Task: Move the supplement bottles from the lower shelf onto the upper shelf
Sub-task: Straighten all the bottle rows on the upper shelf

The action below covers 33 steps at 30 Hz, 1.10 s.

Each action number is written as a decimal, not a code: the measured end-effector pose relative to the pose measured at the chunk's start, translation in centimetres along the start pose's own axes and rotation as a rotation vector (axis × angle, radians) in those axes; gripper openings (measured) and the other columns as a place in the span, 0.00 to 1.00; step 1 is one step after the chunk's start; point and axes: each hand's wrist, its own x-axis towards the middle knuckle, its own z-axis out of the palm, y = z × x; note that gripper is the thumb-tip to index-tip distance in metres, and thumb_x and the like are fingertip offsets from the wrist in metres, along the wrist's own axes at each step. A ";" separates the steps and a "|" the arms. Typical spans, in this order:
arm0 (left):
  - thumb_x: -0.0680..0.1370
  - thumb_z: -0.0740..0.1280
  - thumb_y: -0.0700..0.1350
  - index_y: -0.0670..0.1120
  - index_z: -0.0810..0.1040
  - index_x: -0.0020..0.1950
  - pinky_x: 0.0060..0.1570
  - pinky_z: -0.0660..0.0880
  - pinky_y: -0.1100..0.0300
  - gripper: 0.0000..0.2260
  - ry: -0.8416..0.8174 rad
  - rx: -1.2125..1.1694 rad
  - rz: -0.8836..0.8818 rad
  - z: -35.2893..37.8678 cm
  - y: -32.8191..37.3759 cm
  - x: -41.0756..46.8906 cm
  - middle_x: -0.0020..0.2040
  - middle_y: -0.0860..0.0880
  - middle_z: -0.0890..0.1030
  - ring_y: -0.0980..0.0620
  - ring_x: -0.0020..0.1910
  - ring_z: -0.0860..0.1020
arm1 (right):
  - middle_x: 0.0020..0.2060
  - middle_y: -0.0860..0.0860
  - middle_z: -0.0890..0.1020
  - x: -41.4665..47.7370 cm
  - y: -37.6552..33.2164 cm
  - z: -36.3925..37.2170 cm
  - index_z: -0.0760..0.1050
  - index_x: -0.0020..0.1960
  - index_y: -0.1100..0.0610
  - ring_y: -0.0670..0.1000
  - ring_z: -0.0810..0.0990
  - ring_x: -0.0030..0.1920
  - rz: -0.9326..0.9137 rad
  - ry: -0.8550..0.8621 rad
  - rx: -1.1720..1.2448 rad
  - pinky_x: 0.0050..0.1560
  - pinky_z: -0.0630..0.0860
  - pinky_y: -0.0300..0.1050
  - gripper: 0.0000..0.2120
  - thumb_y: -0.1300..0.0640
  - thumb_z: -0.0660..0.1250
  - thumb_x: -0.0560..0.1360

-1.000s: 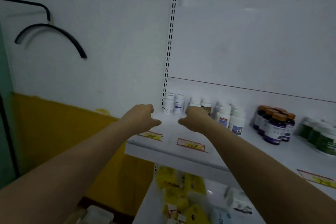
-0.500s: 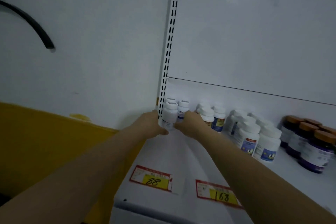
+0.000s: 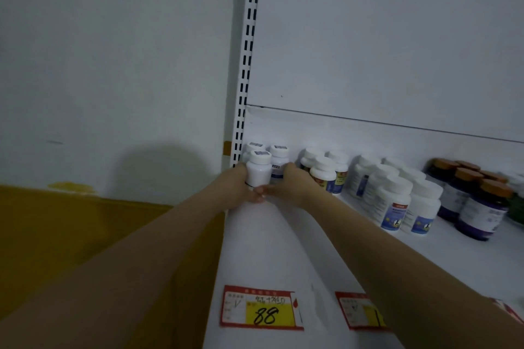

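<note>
Head view: where do we find the bottle (image 3: 258,170)?

— We find it upright at the back left corner of the shelf (image 3: 269,249), just beside the slotted post (image 3: 248,51). It is white, with a barcode sticker on its cap. Its base is hidden behind the hands, so we cannot tell whether it rests on the shelf.

And what do we make of the hands?

— Our left hand (image 3: 235,188) grips the bottle from the left, fingers curled round its body. Our right hand (image 3: 289,187) comes in from the right with its thumb tip at the bottle's foot, touching the left thumb. Its fingers are curled, but we cannot tell whether they hold this bottle or the one behind it.

What do we see close by?

— Two more white bottles (image 3: 279,160) with barcoded caps stand just behind. Further right along the shelf we see white bottles with blue labels (image 3: 394,204), then dark bottles with brown caps (image 3: 482,207).

And nearer to us?

— On the shelf's front we read a red and yellow price tag marked 88 (image 3: 262,309); a second tag (image 3: 361,310) lies partly under our right forearm. Left of the shelf, the wall (image 3: 85,229) is yellow below and white above.
</note>
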 end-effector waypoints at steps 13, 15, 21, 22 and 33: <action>0.71 0.74 0.41 0.42 0.70 0.67 0.53 0.69 0.62 0.26 -0.054 -0.028 0.009 0.0 -1.0 0.8 0.62 0.44 0.78 0.47 0.59 0.76 | 0.62 0.54 0.76 -0.2 -0.1 0.3 0.65 0.67 0.62 0.53 0.76 0.60 0.012 0.019 -0.009 0.48 0.70 0.39 0.34 0.47 0.74 0.69; 0.71 0.74 0.41 0.42 0.68 0.68 0.53 0.68 0.62 0.28 -0.040 -0.032 0.010 0.0 -0.8 0.7 0.63 0.43 0.77 0.47 0.58 0.75 | 0.59 0.54 0.78 -0.6 -0.4 0.0 0.68 0.64 0.62 0.53 0.77 0.57 -0.016 0.012 -0.041 0.46 0.68 0.39 0.30 0.48 0.73 0.70; 0.65 0.79 0.45 0.34 0.53 0.73 0.68 0.65 0.53 0.47 0.117 0.097 -0.004 -1.3 1.5 -0.3 0.72 0.38 0.62 0.42 0.71 0.64 | 0.30 0.51 0.69 -2.8 -1.1 -3.7 0.65 0.33 0.58 0.50 0.68 0.33 -0.022 0.145 -0.248 0.28 0.61 0.38 0.19 0.50 0.70 0.73; 0.66 0.78 0.45 0.35 0.50 0.75 0.71 0.60 0.53 0.48 0.164 0.119 0.028 -1.8 2.4 -0.7 0.74 0.38 0.57 0.42 0.74 0.59 | 0.29 0.52 0.68 -3.4 -0.8 -4.9 0.64 0.32 0.59 0.51 0.69 0.33 0.000 0.195 -0.275 0.27 0.60 0.38 0.19 0.50 0.68 0.74; 0.77 0.66 0.40 0.37 0.76 0.58 0.45 0.70 0.60 0.12 -0.111 0.238 0.154 4.4 8.4 -2.1 0.57 0.40 0.80 0.43 0.55 0.78 | 0.59 0.58 0.79 -4.3 5.5 -4.9 0.74 0.62 0.62 0.57 0.78 0.59 0.143 0.148 -0.186 0.51 0.71 0.43 0.20 0.50 0.65 0.76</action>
